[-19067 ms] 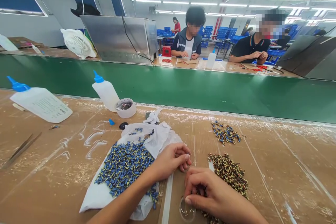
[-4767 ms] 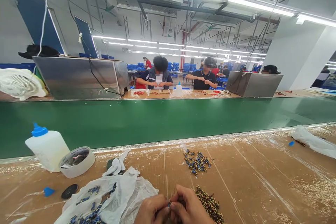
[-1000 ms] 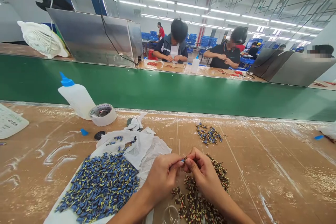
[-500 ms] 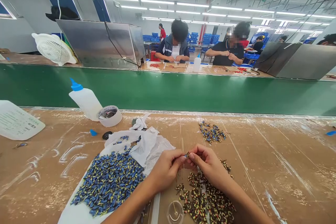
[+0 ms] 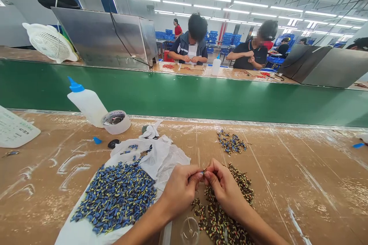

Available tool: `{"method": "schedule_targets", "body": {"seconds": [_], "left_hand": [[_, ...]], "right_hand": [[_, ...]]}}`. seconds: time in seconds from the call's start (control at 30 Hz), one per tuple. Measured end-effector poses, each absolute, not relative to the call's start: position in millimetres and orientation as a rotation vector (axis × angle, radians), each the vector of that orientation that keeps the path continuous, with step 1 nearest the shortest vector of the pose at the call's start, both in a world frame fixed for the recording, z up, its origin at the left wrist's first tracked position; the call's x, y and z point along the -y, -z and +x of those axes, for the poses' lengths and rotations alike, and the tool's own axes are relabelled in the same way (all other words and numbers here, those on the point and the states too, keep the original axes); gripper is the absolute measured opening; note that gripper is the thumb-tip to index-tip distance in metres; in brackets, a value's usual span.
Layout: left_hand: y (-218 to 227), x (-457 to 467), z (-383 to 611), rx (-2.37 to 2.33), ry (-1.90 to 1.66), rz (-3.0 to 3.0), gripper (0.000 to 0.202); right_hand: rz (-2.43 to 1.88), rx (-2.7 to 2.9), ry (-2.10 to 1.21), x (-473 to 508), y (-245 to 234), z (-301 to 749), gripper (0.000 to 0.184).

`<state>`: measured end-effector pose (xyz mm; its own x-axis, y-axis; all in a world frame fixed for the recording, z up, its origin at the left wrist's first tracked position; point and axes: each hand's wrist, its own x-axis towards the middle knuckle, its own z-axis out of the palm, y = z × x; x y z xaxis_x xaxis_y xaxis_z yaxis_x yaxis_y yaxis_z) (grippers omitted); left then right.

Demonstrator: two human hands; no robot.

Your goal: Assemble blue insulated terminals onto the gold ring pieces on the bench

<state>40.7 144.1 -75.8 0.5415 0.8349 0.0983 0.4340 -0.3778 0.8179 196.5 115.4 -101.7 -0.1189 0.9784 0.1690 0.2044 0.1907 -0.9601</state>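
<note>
My left hand (image 5: 184, 183) and my right hand (image 5: 222, 183) meet fingertip to fingertip over the bench. Between their pinched fingers is a tiny blue and dark piece (image 5: 204, 172), mostly covered by the fingertips. Left of my hands spreads a large heap of small blue and yellow pieces (image 5: 117, 195) on white sheeting. Beneath and beside my right hand lies a heap of small dark pieces with yellow and red marks (image 5: 241, 183). Farther off is a small pile of blue and yellow joined-looking pieces (image 5: 231, 142). A clear round dish (image 5: 190, 231) with a thin stick sits near my left forearm.
A white squeeze bottle with blue cap (image 5: 87, 101) stands by a tape roll (image 5: 116, 122) at back left. Crumpled white paper (image 5: 163, 157) lies behind the blue heap. Past the green strip (image 5: 184, 99), two people work at another bench.
The view has tilted and shifted slightly, so the bottle and heaps sit a little more to the left. Both hands stay pinched together, with the right hand's fingers turned a little.
</note>
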Motion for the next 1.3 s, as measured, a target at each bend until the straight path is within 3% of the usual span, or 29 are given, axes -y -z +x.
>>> {"method": "schedule_targets", "body": {"seconds": [0.5,0.6,0.7,0.8,0.87,1.3], "left_hand": [[57.4,-168.4,13.8,-1.002,-0.570,2.062,0.021],[38.0,-187.0,-23.4,-1.258,-0.639,2.050,0.023],[28.3,-200.6,-66.5,-1.734,-0.480,2.168,0.019],[37.6,-206.6,-98.9,-1.932,-0.188,2.115,0.011],[49.1,-207.7,-110.7,-1.904,-0.078,2.090,0.017],[61.8,-218.4,-128.8,-1.928,-0.179,1.994,0.011]], "right_hand": [[-1.282,1.646,-0.931,-131.9,98.3,219.4,0.026],[-1.451,1.483,-0.722,-151.4,103.4,250.4,0.030],[-1.527,1.378,-0.606,-170.0,109.2,287.1,0.035],[-1.586,1.289,-0.506,-178.7,111.8,315.6,0.045],[-1.611,1.230,-0.447,-178.7,110.7,327.0,0.050],[-1.573,1.126,-0.416,-174.1,95.8,323.4,0.050]]}}
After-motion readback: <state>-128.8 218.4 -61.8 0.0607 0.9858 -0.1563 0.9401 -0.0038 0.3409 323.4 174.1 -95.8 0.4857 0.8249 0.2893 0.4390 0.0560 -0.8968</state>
